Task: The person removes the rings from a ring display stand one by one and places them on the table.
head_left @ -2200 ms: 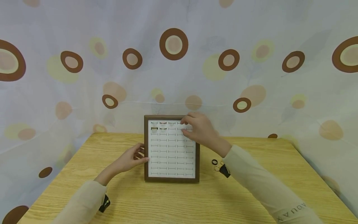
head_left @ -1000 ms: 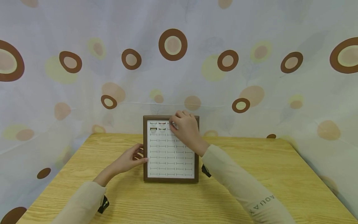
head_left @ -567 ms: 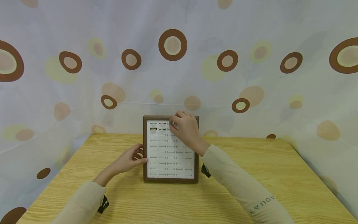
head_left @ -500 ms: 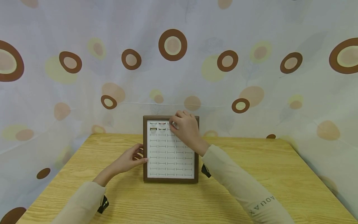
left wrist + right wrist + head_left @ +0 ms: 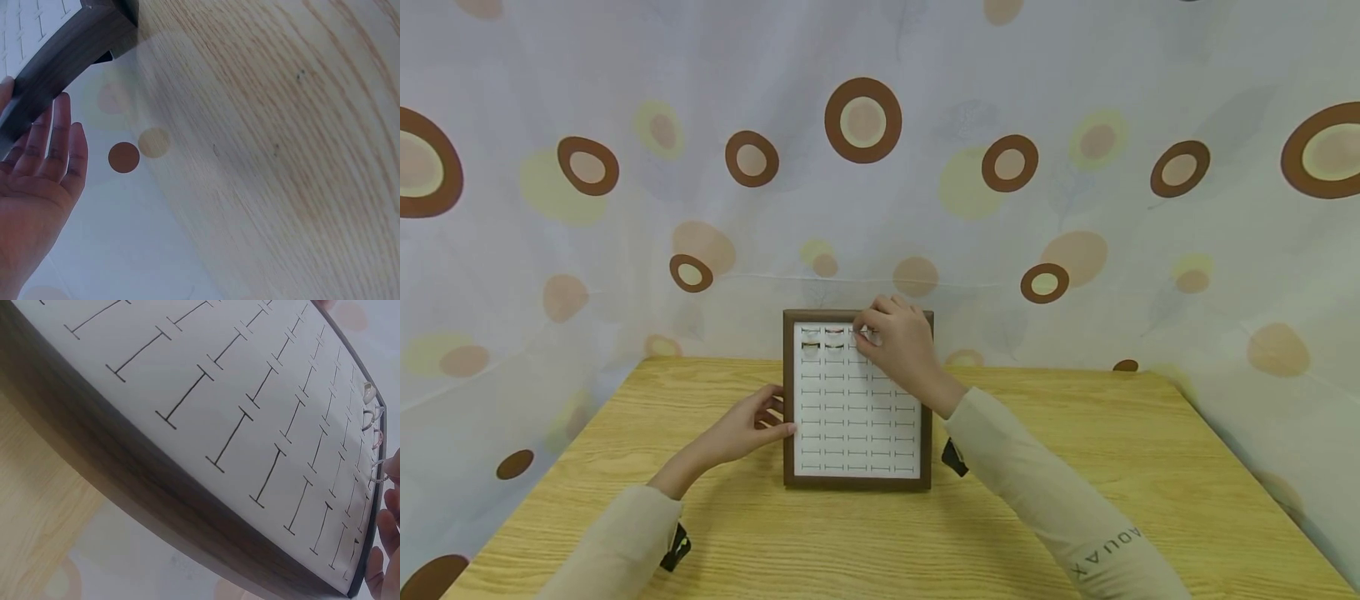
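Observation:
A ring display board (image 5: 858, 415) with a dark brown frame and rows of slots stands upright on the table. My left hand (image 5: 741, 429) holds its left edge, thumb on the front and fingers behind, as the left wrist view shows. At the third slot of the top row, my right hand (image 5: 901, 343) pinches a thin silvery ring (image 5: 378, 471) between thumb and finger; the ring sits at the slot. To its left are several other rings, among them a gold-toned ring (image 5: 811, 345) in the second row and a reddish ring (image 5: 378, 439).
The wooden table (image 5: 737, 542) reaches back to a patterned curtain (image 5: 880, 217) close behind the board. Dark wrist straps show under both sleeves, one a black strap (image 5: 677, 547) on the left. The right sleeve (image 5: 1052, 483) crosses the table's right side.
My right hand has moved left from the upper right of the board and closed on the third top-row ring. It has hardly moved since. My left hand keeps its place on the frame.

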Demonstrator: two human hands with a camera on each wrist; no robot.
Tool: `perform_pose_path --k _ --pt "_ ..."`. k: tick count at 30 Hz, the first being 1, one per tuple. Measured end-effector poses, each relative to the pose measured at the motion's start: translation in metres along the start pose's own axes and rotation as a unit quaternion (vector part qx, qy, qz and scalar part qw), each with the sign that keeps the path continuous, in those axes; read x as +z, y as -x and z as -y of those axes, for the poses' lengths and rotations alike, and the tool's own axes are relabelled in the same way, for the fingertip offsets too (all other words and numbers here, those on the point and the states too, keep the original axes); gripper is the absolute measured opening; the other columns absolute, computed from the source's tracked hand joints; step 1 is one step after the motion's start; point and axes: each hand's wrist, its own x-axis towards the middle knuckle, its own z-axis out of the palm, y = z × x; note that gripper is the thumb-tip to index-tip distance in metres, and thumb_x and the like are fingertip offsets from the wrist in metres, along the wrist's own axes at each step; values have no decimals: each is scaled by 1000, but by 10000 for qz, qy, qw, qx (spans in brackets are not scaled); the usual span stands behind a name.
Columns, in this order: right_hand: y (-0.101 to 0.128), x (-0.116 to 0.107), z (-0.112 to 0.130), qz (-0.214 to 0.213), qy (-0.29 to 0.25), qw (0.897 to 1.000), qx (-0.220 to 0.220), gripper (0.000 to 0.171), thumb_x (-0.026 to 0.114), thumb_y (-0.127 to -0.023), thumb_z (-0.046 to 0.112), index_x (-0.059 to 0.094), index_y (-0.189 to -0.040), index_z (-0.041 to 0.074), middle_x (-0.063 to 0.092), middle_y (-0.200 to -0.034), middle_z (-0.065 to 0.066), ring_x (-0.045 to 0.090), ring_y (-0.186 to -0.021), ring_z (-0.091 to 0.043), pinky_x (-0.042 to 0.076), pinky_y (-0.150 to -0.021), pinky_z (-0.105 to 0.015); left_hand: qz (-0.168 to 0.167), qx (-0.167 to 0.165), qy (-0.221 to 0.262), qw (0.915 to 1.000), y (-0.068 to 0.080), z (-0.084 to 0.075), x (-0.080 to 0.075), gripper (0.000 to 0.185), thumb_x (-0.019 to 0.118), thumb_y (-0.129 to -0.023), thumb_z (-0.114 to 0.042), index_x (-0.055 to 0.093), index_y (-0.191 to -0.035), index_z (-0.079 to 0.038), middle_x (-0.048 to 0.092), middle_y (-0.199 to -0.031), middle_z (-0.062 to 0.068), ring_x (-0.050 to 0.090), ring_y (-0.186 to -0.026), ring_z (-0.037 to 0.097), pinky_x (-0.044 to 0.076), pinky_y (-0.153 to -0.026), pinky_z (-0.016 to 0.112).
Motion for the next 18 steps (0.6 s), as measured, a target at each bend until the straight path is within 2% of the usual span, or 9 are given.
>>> perform_pose_path --k 6,13,18 --pt "0 0 0 -105 -233 9997 -11 3 69 -77 13 67 -78 15 59 -76 2 50 -73 -13 35 -62 -28 17 -14 14 10000 0 1 0 47 60 -88 -12 39 -126 8 57 -107 21 59 -96 32 49 -81 37" --pt "2 -8 1 -163 -278 9994 -136 2 68 -76 14 67 -77 13 60 -75 1 52 -72 -14 37 -61 -28 -29 30 -38 10000 -9 32 4 51 60 -89 -17 38 -129 4 57 -110 18 60 -96 26 49 -79 34" --pt "8 -19 -4 -121 -470 9987 -142 1 68 -75 11 67 -76 11 60 -74 -2 53 -72 -15 41 -64 -30 -33 72 18 10000 -11 37 4 53 62 -88 -24 39 -129 1 58 -110 15 60 -95 22 50 -78 30"
